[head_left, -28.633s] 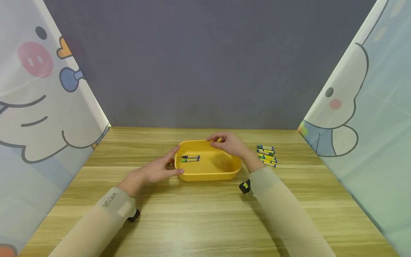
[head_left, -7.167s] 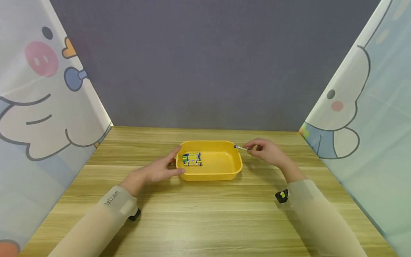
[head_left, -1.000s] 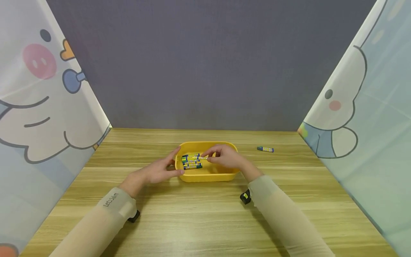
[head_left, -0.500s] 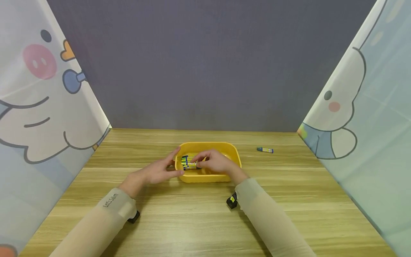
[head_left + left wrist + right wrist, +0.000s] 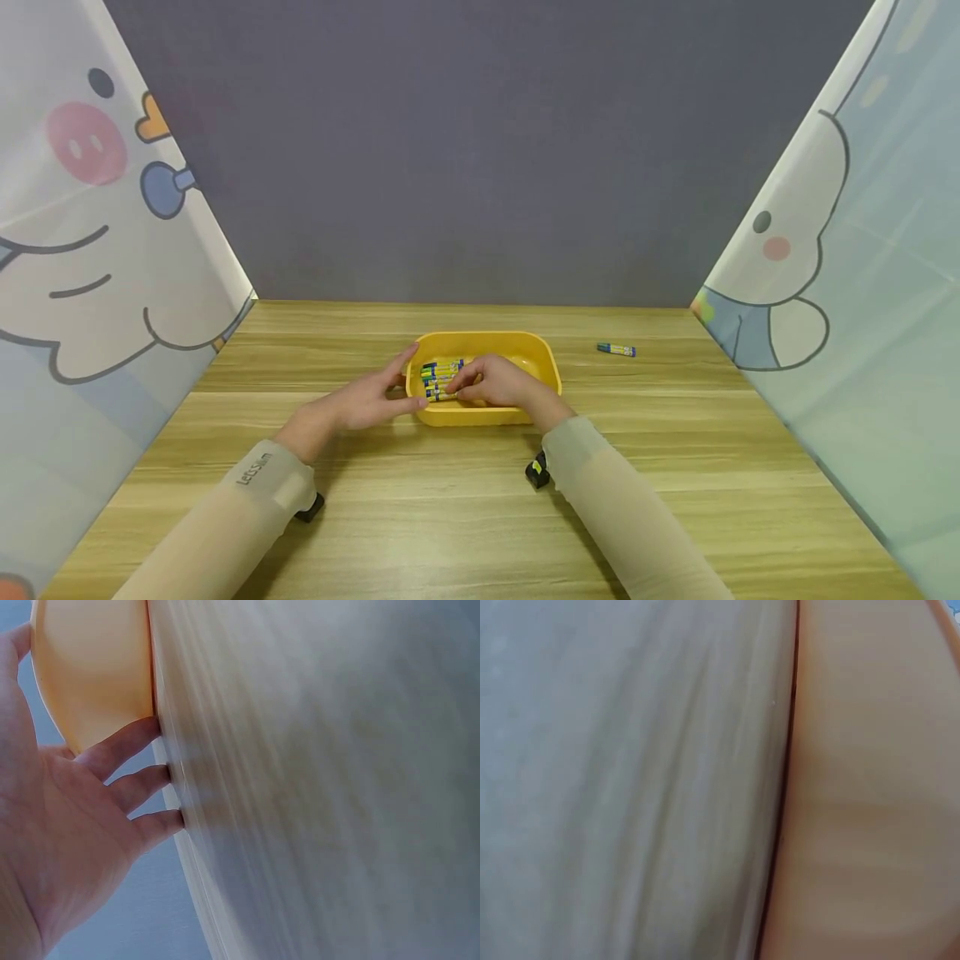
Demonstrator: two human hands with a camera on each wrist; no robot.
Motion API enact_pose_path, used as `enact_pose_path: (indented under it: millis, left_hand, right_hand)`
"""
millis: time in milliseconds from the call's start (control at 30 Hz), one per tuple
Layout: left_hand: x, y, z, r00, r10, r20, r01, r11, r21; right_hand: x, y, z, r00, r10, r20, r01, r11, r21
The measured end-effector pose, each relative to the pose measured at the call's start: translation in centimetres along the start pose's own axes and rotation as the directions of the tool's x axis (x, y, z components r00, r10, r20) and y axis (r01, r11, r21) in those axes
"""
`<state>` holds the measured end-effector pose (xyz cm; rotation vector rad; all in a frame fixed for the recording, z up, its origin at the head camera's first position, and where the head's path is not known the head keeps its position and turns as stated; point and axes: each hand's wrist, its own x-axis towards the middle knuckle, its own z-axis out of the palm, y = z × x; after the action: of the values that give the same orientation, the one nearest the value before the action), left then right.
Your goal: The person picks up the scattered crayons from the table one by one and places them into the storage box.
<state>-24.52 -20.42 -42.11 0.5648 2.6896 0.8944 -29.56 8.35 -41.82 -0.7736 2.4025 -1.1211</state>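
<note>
A yellow plastic tray (image 5: 495, 414) sits on the table, with several wax crayons (image 5: 441, 367) in yellow-and-blue wrappers lying in a row at its left end. My left hand (image 5: 367, 398) spans that end, thumb at the front rim and fingers spread along the side; in the left wrist view its fingertips meet the tabletop beside the tray (image 5: 97, 667). My right hand (image 5: 498, 382) reaches inside, thumb and forefinger pinching the right end of the crayon (image 5: 438, 396) nearest the front wall. The right wrist view shows only the tray's outer wall (image 5: 870, 787) and tabletop.
One more crayon (image 5: 617, 349), with a dark green tip, lies on the wooden table (image 5: 420, 517) to the tray's right. A grey panel (image 5: 480, 150) stands behind the table, and cartoon-printed cloths hang at both sides.
Since a second ago my right hand has moved left and toward me inside the tray, bringing its crayon to the row. Over the longer span, crayons moved from the table into the tray. Left hand stays.
</note>
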Motion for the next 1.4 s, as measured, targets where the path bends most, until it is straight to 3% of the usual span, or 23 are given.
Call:
enact_pose_path:
  millis: [267, 500, 833, 1100, 1400]
  left_hand:
    - [0.1, 0.1, -0.1, 1.0, 0.001, 0.003, -0.001, 1.0, -0.012]
    - [0.1, 0.0, -0.2, 1.0, 0.004, 0.0, -0.004, 1.0, 0.002]
    - [0.1, 0.3, 0.0, 1.0, 0.017, 0.002, -0.017, 1.0, -0.019]
    - [0.1, 0.5, 0.0, 1.0, 0.007, 0.011, -0.006, 1.0, -0.027]
    - [-0.1, 0.2, 0.0, 1.0, 0.011, 0.01, -0.011, 0.999, -0.031]
  right_hand:
    - [0.2, 0.0, 0.2, 1.0, 0.009, -0.017, -0.01, 0.998, -0.064]
    - [0.3, -0.1, 0.2, 0.999, 0.006, -0.035, -0.008, 0.999, -0.049]
    - [-0.6, -0.8, -0.8, 0.989, -0.036, -0.144, 0.024, 0.996, -0.08]
    - [-2.8, -0.3, -5.1, 0.963, -0.073, -0.26, 0.051, 0.995, -0.09]
    - [-7.2, 4.8, -12.1, 0.907, 0.016, -0.421, -0.026, 1.0, -0.017]
